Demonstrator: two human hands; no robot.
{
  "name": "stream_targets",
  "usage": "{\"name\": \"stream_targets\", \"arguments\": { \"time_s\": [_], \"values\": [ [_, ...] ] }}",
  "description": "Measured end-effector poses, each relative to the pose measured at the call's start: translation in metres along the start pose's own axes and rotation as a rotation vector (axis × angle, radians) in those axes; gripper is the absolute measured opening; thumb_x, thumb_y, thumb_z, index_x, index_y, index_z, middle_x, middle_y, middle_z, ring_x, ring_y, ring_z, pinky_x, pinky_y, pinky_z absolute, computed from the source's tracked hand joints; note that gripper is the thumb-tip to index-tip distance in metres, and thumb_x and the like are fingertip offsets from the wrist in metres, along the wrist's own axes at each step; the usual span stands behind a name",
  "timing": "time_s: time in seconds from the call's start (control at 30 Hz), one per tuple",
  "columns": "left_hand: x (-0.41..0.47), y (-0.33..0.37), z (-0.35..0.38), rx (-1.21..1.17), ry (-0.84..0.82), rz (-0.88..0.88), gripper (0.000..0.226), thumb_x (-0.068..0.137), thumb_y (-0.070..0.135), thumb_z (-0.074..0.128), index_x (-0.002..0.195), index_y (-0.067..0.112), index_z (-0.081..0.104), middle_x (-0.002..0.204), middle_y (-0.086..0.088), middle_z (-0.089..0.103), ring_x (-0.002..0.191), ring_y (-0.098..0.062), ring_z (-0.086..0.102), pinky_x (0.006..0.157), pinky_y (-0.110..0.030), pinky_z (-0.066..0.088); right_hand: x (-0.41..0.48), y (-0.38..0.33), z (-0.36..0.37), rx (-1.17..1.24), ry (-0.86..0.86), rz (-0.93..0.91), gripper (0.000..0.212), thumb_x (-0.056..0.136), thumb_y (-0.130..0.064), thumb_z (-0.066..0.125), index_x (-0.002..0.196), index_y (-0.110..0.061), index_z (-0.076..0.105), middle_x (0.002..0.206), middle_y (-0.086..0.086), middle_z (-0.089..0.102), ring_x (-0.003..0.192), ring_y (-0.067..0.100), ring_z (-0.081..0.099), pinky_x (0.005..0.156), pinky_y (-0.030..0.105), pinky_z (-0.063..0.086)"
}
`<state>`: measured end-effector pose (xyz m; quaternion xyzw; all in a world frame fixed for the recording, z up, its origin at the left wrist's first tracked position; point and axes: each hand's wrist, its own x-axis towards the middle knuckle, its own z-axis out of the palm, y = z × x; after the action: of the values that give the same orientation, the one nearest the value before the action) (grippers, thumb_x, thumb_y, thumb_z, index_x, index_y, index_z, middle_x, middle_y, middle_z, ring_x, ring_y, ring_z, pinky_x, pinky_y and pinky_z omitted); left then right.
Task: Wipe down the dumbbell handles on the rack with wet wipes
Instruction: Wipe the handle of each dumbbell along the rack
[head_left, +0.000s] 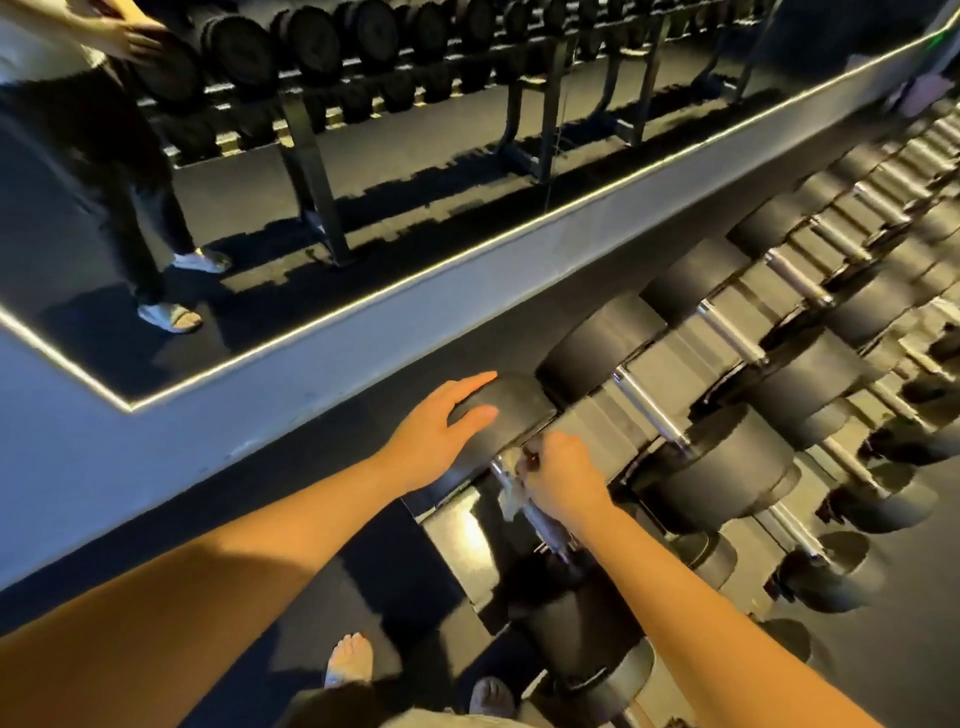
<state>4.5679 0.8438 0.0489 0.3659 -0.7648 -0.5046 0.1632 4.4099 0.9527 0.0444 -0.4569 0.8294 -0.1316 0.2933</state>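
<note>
Forearms (249, 597) nearest, both stretched to the end dumbbell (519, 423) on the rack (457, 530). Its chrome handle (549, 538) sat in the right hand (560, 478), fingers curled round it over a bunched wet wipe (511, 501). Left hand (434, 434) lay flat, relaxed, on the far head (488, 405). Judged: first handle mid-wipe; next move, shift wipe to neighbouring handle (649, 410).

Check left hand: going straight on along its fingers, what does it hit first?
The left hand lies open on a black round dumbbell head, fingers pointing up-right along the row. Probably first met: the neighbouring black dumbbell head, though depth is unclear.
</note>
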Motion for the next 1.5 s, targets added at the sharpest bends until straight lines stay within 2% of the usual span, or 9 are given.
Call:
{"name": "stream_targets", "arguments": {
  "time_s": [0.17,0.3,0.5,0.8,0.9,0.97,1.1,1.3,1.5],
  "values": [
    [-0.001,-0.001,0.008,0.047,0.07,-0.039,0.048,0.103,0.047,0.054,0.15,0.046,0.044,0.153,0.017,0.047,0.14,-0.003,0.041,0.117,-0.032,0.034,0.005,0.006,0.02,0.18,0.18,-0.062,0.022,0.088,-0.007,0.059,0.066,-0.013,0.06,0.071,0.008,0.063,0.072,0.028,0.06,0.067,0.039,0.048],
    [-0.006,-0.003,0.016,0.092,0.168,-0.041,0.046,0.103,0.052,0.05,0.148,0.048,0.045,0.145,0.014,0.052,0.136,-0.01,0.047,0.117,-0.043,0.04,-0.005,-0.003,0.011,-0.238,0.077,-0.189,0.008,0.094,-0.021,0.065,0.093,-0.013,0.068,0.096,0.007,0.066,0.091,0.027,0.066,0.078,0.034,0.052],
    [-0.012,0.002,0.028,0.248,0.302,-0.02,0.046,0.106,0.049,0.044,0.15,0.037,0.045,0.138,0.009,0.053,0.134,-0.014,0.045,0.113,-0.034,0.037,-0.017,0.031,0.0,-0.717,-0.208,-0.24,0.034,0.091,-0.02,0.069,0.123,-0.011,0.063,0.119,0.009,0.067,0.111,0.03,0.065,0.088,0.037,0.052],
    [-0.012,0.001,0.028,0.225,0.28,-0.049,0.047,0.106,0.051,0.043,0.152,0.04,0.043,0.136,0.009,0.054,0.131,-0.012,0.047,0.111,-0.035,0.04,0.024,0.012,0.011,-0.05,-0.191,-0.158,0.027,0.095,-0.021,0.053,0.11,-0.005,0.069,0.121,0.017,0.067,0.11,0.035,0.062,0.094,0.04,0.05],
    [-0.011,0.0,0.028,0.237,0.277,-0.045,0.047,0.106,0.051,0.043,0.151,0.04,0.043,0.134,0.009,0.055,0.128,-0.011,0.049,0.109,-0.035,0.043,0.032,0.023,0.012,0.168,-0.257,-0.119,0.033,0.099,-0.041,0.056,0.11,-0.013,0.07,0.112,0.006,0.072,0.104,0.025,0.065,0.095,0.04,0.051],
    [-0.01,0.0,0.027,0.245,0.281,-0.041,0.047,0.106,0.051,0.043,0.151,0.039,0.043,0.133,0.009,0.056,0.128,-0.01,0.05,0.108,-0.033,0.042,0.036,0.028,0.016,0.135,-0.205,-0.143,0.032,0.096,-0.046,0.061,0.097,-0.015,0.07,0.093,0.003,0.072,0.089,0.022,0.066,0.082,0.037,0.052],
    [-0.01,-0.002,0.027,0.23,0.285,-0.037,0.047,0.105,0.051,0.044,0.151,0.04,0.044,0.135,0.01,0.055,0.129,-0.01,0.049,0.108,-0.032,0.041,0.034,0.039,0.026,-0.062,0.032,-0.266,0.025,0.096,-0.027,0.06,0.076,-0.012,0.066,0.074,0.003,0.061,0.075,0.022,0.059,0.067,0.032,0.042],
    [-0.011,-0.002,0.027,0.216,0.284,-0.027,0.047,0.106,0.049,0.045,0.151,0.038,0.044,0.135,0.01,0.055,0.128,-0.009,0.049,0.108,-0.032,0.041,0.027,0.042,0.004,-0.283,-0.148,-0.201,0.022,0.09,-0.028,0.071,0.1,-0.008,0.069,0.095,0.01,0.068,0.091,0.027,0.064,0.072,0.034,0.049],
    [-0.011,-0.001,0.027,0.218,0.287,-0.026,0.046,0.106,0.05,0.044,0.15,0.038,0.044,0.132,0.013,0.054,0.125,-0.008,0.05,0.108,-0.033,0.044,0.03,0.013,0.015,0.278,0.049,0.007,0.014,0.09,-0.006,0.055,0.083,-0.01,0.066,0.086,0.009,0.068,0.087,0.028,0.064,0.079,0.039,0.054]
  ]
}}
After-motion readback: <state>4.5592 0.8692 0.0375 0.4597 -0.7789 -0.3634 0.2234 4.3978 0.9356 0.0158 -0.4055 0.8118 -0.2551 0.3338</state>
